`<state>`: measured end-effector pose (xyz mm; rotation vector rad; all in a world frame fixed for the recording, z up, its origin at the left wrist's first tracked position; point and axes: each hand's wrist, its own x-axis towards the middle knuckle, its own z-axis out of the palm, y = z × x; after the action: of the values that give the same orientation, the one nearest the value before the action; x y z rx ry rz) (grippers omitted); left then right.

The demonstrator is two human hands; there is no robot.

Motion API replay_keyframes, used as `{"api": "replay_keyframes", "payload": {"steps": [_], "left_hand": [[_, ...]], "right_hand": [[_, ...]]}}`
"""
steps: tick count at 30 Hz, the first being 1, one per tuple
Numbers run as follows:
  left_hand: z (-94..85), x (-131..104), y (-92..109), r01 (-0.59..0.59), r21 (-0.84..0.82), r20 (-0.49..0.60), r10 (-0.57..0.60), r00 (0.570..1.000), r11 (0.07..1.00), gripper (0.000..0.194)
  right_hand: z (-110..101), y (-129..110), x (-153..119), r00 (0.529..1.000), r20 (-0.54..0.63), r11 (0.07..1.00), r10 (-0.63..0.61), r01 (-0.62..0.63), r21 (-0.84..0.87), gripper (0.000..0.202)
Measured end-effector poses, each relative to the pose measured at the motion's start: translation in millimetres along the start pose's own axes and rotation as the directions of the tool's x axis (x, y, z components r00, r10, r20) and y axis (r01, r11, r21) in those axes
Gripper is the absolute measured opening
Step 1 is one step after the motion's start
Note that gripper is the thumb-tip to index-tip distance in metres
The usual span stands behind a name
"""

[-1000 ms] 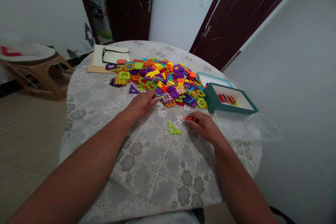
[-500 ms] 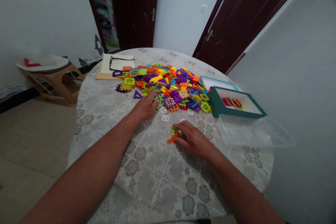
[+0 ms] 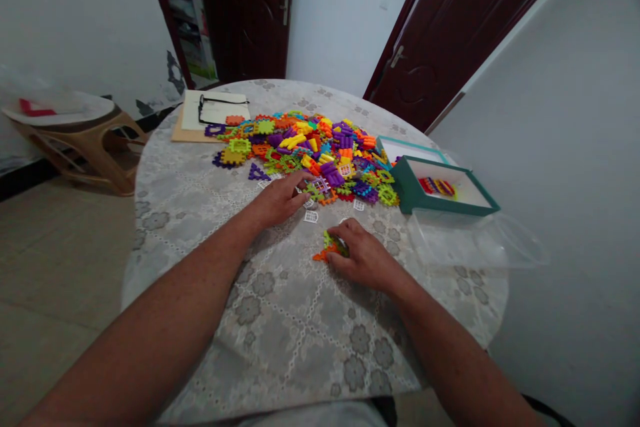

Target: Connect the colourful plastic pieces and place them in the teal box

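My left hand (image 3: 283, 200) reaches to the near edge of a heap of coloured plastic building pieces (image 3: 293, 140). Its thumb and forefinger are apart, close to a purple square piece with a white window insert (image 3: 320, 185) and a green toothed piece. Whether the fingertips touch them I cannot tell. My right hand (image 3: 363, 250) is closed around a small group of joined toothed pieces, with an orange part (image 3: 323, 254) and a green part showing. The palm side of that group is hidden. Between the hands lies a white window insert (image 3: 311, 217), with another (image 3: 359, 205) farther right.
On the right stand a green-rimmed box (image 3: 450, 210) holding a colourful item and a clear plastic lid or tray (image 3: 465, 247). Black-framed glasses (image 3: 201, 110) rest on papers at the back left. A patterned cloth (image 3: 280, 347) covers the round table.
My left hand has shifted right along the heap's near edge, closer to the purple window piece. The right hand keeps its hold on the orange and green pieces. The whole view has tilted slightly.
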<state>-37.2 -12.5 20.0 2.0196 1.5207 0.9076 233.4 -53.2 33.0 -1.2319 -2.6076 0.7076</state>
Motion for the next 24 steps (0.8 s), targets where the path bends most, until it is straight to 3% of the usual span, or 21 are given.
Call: {"api": "replay_keyframes", "payload": {"steps": [6,11,17,24], "left_hand": [[0.1,-3.2,6.3,-0.006,-0.048,0.112,0.011,0.994,0.999,0.040],[1.0,-5.3,10.0,-0.028,-0.067,0.191,0.041,0.981,0.997,0.040],[2.6,-6.2,11.2,0.006,-0.122,0.280,0.029,0.960,0.992,0.041],[1.3,-5.3,12.4,-0.014,-0.121,0.313,0.051,0.948,0.993,0.035]], "right_hand": [[2.6,-3.0,1.9,0.999,0.000,0.997,-0.047,0.047,0.061,0.025],[2.1,-7.0,-0.5,1.000,-0.005,1.000,-0.015,0.015,-0.011,0.046],[2.2,-6.7,3.3,1.000,-0.009,0.999,0.005,-0.005,0.050,0.032],[-0.2,-11.9,-0.5,0.998,-0.035,0.992,-0.061,0.065,0.109,0.025]]}}
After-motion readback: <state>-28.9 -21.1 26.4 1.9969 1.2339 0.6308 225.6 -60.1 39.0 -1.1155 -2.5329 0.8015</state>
